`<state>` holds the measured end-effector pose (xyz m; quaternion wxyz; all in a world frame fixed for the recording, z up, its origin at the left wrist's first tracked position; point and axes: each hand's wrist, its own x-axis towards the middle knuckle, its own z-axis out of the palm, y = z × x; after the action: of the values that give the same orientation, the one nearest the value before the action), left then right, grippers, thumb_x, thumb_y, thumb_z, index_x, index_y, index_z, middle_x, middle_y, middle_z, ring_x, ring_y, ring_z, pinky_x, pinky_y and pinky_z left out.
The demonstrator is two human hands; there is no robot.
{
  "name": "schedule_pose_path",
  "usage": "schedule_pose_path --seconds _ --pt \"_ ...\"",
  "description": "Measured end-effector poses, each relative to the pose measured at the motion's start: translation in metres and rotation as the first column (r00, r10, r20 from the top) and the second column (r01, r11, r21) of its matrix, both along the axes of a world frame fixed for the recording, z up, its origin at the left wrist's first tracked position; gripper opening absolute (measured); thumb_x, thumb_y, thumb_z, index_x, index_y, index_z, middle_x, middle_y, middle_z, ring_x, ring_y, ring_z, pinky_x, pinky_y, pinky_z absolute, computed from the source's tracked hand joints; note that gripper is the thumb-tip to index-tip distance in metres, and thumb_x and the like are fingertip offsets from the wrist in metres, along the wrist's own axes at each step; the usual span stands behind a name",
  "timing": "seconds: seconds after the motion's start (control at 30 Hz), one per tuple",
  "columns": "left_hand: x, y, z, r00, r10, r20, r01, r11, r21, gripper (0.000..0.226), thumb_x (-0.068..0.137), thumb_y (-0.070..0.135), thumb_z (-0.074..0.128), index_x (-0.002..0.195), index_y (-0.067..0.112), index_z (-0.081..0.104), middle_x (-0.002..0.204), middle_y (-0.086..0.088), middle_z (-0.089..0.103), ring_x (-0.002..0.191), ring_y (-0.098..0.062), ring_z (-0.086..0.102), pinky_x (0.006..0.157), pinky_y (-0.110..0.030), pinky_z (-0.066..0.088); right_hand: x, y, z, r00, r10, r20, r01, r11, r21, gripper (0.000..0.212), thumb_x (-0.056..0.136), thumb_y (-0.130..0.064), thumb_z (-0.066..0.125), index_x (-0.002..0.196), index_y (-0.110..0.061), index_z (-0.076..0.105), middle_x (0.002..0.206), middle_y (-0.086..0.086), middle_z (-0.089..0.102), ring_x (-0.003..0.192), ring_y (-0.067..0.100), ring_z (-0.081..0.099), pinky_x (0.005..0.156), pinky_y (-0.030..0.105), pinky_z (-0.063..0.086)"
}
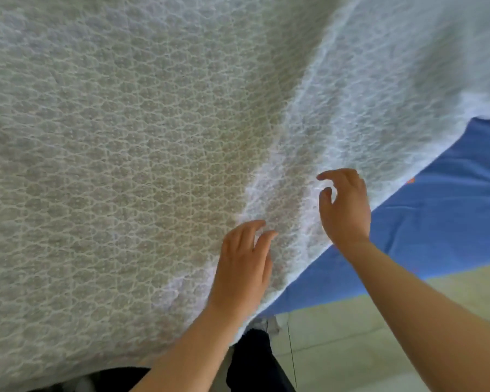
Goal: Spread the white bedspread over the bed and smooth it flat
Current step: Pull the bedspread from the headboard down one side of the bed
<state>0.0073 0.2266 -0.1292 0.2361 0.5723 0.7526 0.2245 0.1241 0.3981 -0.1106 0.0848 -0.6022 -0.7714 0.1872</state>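
White textured bedspread [142, 154] filling most of the view, billowed or draped over the bed, honeycomb-like weave, long ridge of a fold running from upper right down toward the hands. Near edge slanting from lower centre up to the right, leaving blue sheet [436, 216] uncovered on that side

Left hand [242, 267] palm-down on the cloth beside the fold, fingers loosely spread and slightly curled, gripping nothing so far as visible. Right hand [345, 205] just above or at the cloth near its edge, open, fingers hooked, thumb apart from the forefinger, nothing pinched between them; contact with the cloth not clear

Probably the spreading step, far from finished. To do well: take the near edge with both hands well apart, draw it toward the uncovered blue side until the hem runs square with the mattress, then sweep flat palms outward from the ridge, pressing lightly so the open weave does not stretch or snag on fingertips

Hidden or unclear: the far edge and corners of the bed, everything beneath the cloth, whether the spread rests on the mattress or hangs in the air. Motion blur throughout. Pale tiled floor [337, 343] and dark trousers [252, 360] partly cut off at the bottom
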Motion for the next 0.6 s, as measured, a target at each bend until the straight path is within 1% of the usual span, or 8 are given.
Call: schedule_pose_path --seconds 0.1,0.2,0.3,0.37,0.43,0.5,0.57,0.6 --pt "0.054 0.017 -0.005 0.991 -0.134 -0.001 0.134 0.991 0.002 0.037 0.084 0.023 0.058 0.121 0.022 0.058 0.132 0.0 0.054 0.125 -0.023 0.047 0.107 -0.04 0.034 0.067 0.004 -0.01 0.921 -0.384 0.068 0.39 0.902 -0.185 0.022 0.092 -0.018 0.044 0.103 -0.027 0.061 0.104 -0.003 0.061 0.087 0.025 0.058 0.068 0.034 0.045" --pt "0.095 0.031 -0.017 0.96 -0.279 -0.022 0.275 0.955 -0.112 0.059 0.075 0.04 0.07 0.131 0.029 0.053 0.14 0.0 0.05 0.13 -0.026 0.046 0.109 -0.046 0.036 0.117 0.01 -0.028 0.789 -0.614 0.016 0.545 0.689 -0.477 0.015 0.089 -0.014 0.048 0.093 -0.023 0.059 0.097 0.006 0.068 0.077 0.028 0.062 0.074 0.04 0.053" --pt "0.129 0.049 -0.029 0.899 -0.419 -0.126 0.385 0.894 -0.227 0.078 0.067 0.049 0.075 0.138 0.034 0.046 0.145 -0.001 0.047 0.132 -0.031 0.045 0.109 -0.053 0.033 0.152 0.021 -0.035 0.553 -0.819 -0.155 0.409 0.429 -0.805 0.022 0.094 -0.002 0.047 0.111 -0.015 0.052 0.092 0.01 0.064 0.065 0.016 0.065 0.06 0.029 0.052" --pt "0.139 0.063 -0.035 0.904 -0.378 -0.203 0.308 0.901 -0.306 0.087 0.07 0.047 0.076 0.145 0.031 0.034 0.15 -0.002 0.039 0.137 -0.033 0.037 0.111 -0.054 0.029 0.162 0.031 -0.032 0.469 -0.861 -0.197 0.294 0.363 -0.884 0.031 0.096 -0.004 0.046 0.124 -0.018 0.047 0.099 0.007 0.065 0.075 0.014 0.068 0.061 0.025 0.051" --pt "0.136 0.078 -0.041 0.929 -0.272 -0.251 0.169 0.915 -0.365 0.087 0.079 0.045 0.069 0.15 0.028 0.022 0.156 -0.003 0.026 0.142 -0.034 0.026 0.113 -0.051 0.025 0.168 0.043 -0.034 0.475 -0.854 -0.211 0.244 0.358 -0.901 0.034 0.094 -0.008 0.048 0.125 -0.023 0.051 0.101 0.004 0.068 0.088 0.019 0.067 0.069 0.026 0.051" --pt "0.125 0.089 -0.045 0.941 -0.215 -0.26 0.112 0.925 -0.363 0.073 0.086 0.038 0.062 0.149 0.024 0.027 0.155 -0.006 0.025 0.137 -0.035 0.029 0.108 -0.049 0.033 0.169 0.055 -0.032 0.511 -0.831 -0.219 0.234 0.38 -0.895 0.033 0.093 -0.007 0.046 0.12 -0.024 0.055 0.093 0.002 0.068 0.083 0.018 0.065 0.071 0.026 0.05" --pt "0.115 0.098 -0.043 0.952 -0.211 -0.223 0.141 0.945 -0.295 0.046 0.09 0.022 0.057 0.135 0.016 0.048 0.142 -0.009 0.044 0.119 -0.036 0.047 0.087 -0.046 0.048 0.173 0.067 -0.034 0.559 -0.806 -0.192 0.25 0.385 -0.888 0.031 0.092 -0.006 0.047 0.117 -0.021 0.056 0.091 0.003 0.067 0.073 0.014 0.064 0.065 0.023 0.048" --pt "0.11 0.104 -0.04 0.969 -0.18 -0.167 0.134 0.957 -0.256 0.032 0.091 0.016 0.053 0.123 0.011 0.055 0.125 -0.011 0.056 0.104 -0.035 0.054 0.076 -0.044 0.049 0.174 0.071 -0.036 0.57 -0.803 -0.175 0.263 0.38 -0.887 0.031 0.092 -0.006 0.048 0.119 -0.019 0.056 0.094 0.004 0.066 0.07 0.014 0.063 0.063 0.023 0.048"
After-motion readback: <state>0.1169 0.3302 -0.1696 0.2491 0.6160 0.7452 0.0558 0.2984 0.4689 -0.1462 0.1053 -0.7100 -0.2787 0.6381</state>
